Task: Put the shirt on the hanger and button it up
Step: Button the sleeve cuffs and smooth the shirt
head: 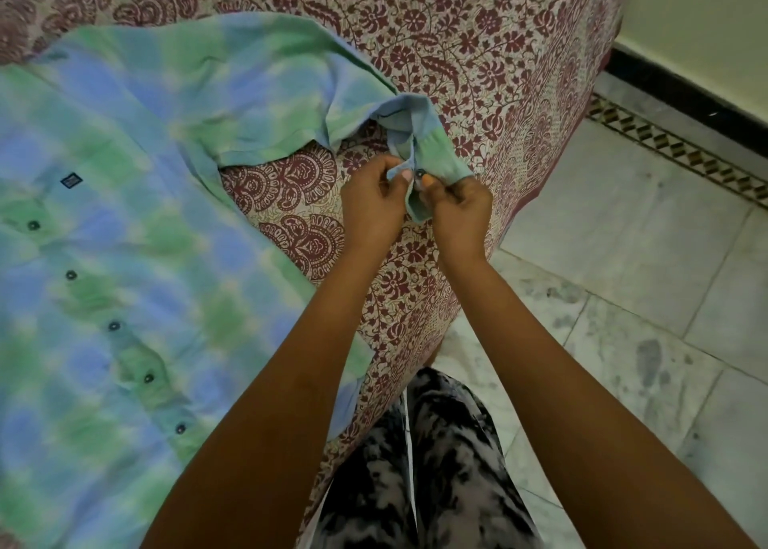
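A green and blue checked shirt point(124, 216) lies spread flat on the bed, its front closed by a row of dark buttons. One long sleeve runs to the right and ends in a cuff point(432, 153) near the bed's corner. My left hand point(374, 207) pinches one flap of the cuff. My right hand point(461, 211) pinches the other flap, just under a dark cuff button point(419, 173). No hanger shows in view.
The bed carries a maroon and cream floral cover point(457, 49). Its rounded corner drops off just right of my hands. A marble tile floor point(623, 257) with a patterned border lies to the right. My legs in black and white trousers point(436, 465) stand against the bed.
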Tool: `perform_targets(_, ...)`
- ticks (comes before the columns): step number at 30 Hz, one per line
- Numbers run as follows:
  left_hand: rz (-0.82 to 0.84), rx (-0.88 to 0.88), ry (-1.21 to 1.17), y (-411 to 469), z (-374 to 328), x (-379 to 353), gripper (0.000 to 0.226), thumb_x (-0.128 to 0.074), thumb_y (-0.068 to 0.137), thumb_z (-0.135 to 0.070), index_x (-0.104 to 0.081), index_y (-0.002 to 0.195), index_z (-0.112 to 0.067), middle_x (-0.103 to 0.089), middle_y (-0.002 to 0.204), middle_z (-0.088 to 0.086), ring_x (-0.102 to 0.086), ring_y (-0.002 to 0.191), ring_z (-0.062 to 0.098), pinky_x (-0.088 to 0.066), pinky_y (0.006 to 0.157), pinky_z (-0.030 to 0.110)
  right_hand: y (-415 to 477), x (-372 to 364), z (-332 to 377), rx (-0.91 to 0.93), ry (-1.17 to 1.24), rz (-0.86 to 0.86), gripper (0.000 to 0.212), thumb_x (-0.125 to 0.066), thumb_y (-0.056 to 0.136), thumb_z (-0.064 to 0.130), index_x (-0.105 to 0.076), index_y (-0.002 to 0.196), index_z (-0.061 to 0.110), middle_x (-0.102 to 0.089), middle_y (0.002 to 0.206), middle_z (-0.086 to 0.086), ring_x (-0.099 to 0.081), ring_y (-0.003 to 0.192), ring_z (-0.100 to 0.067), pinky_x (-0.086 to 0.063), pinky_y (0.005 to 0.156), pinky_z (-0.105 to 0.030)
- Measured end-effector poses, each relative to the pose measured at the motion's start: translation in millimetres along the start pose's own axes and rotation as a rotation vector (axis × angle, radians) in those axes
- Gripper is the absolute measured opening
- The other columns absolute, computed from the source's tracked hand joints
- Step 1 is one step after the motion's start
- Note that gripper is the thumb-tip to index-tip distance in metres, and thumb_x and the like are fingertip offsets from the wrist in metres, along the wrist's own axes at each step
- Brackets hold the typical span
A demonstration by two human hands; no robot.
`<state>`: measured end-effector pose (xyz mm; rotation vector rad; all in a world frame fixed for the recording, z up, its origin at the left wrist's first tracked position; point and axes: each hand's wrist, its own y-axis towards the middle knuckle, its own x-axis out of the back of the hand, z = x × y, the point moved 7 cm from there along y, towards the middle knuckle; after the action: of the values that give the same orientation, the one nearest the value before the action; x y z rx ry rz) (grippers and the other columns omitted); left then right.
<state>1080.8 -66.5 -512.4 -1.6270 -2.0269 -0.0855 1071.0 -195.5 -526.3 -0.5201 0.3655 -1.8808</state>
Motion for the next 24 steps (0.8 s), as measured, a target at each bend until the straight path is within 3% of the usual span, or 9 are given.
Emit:
perform_targets(4, 0.027, -0.053, 0.089, 0.3, -2.5, 2.5, 0.013, -0.056, 0.087, -0.013, -0.066, 0.093, -0.006, -0.07, 0.089, 0.01, -0.062, 0.077, 0.021, -0.051, 0.069, 0.034, -2.4, 0.9, 2.8, 0.095, -0.114, 0.004, 0.015, -0.064, 0.083, 0.008, -0.065, 0.091, -0.005, -0.069, 0.087, -0.023, -0.067, 0.081, -0.037, -0.057, 0.073, -0.047)
perform_targets(8, 0.038, -0.132, 0.179, 0.5, -16.6, 6.1, 0.015, -0.056, 0.087, -0.013, -0.068, 0.093, -0.007, -0.07, 0.084, 0.012, -0.06, 0.068, 0.021, -0.05, 0.065, 0.035, -8.1, 3.4, 8.4, 0.132, -0.118, -0.019, 0.015, -0.064, 0.083, 0.006, -0.066, 0.092, -0.006, -0.065, 0.081, -0.008, -0.063, 0.073, -0.019, -0.051, 0.062, -0.02)
perform_targets(10, 0.035, -0.162, 0.2, -0.7, -23.2, 8.0, 0.015, -0.057, 0.085, -0.012, -0.069, 0.092, -0.006, -0.07, 0.081, 0.013, -0.058, 0.065, 0.02, -0.049, 0.063, 0.035, -10.1, 5.1, 11.8, 0.152, -0.133, -0.057, 0.014, -0.064, 0.083, 0.007, -0.066, 0.09, -0.005, -0.065, 0.08, -0.007, -0.06, 0.071, -0.016, -0.048, 0.057, -0.016)
perform_targets(19, 0.128, -0.087, 0.122, -0.5, -20.7, 10.0, 0.027, -0.053, 0.073, -0.022, -0.07, 0.081, -0.001, -0.069, 0.073, 0.019, -0.065, 0.065, 0.033, -0.055, 0.064, 0.047, -15.3, -0.4, 17.9, 0.336, -0.355, -0.154, 0.021, -0.059, 0.085, 0.016, -0.064, 0.081, -0.005, -0.067, 0.077, -0.022, -0.063, 0.065, -0.032, -0.052, 0.058, -0.047)
perform_targets(22, 0.188, 0.024, -0.005, -4.9, -15.6, 7.1, 0.025, -0.053, 0.078, -0.021, -0.069, 0.08, -0.001, -0.07, 0.072, 0.017, -0.069, 0.067, 0.027, -0.058, 0.069, 0.046, -15.3, -1.4, 20.9, 0.331, -0.376, -0.172, 0.02, -0.058, 0.085, 0.013, -0.062, 0.076, -0.004, -0.065, 0.074, -0.022, -0.06, 0.063, -0.033, -0.05, 0.057, -0.044)
perform_targets(24, 0.211, 0.141, -0.153, -8.2, -12.0, 5.0, 0.022, -0.049, 0.088, -0.014, -0.068, 0.083, -0.005, -0.069, 0.073, 0.012, -0.067, 0.068, 0.02, -0.059, 0.071, 0.036, -13.9, 0.8, 24.1, 0.314, -0.367, -0.177, 0.017, -0.06, 0.084, 0.011, -0.059, 0.07, 0.002, -0.061, 0.067, -0.017, -0.055, 0.059, -0.028, -0.042, 0.051, -0.034)
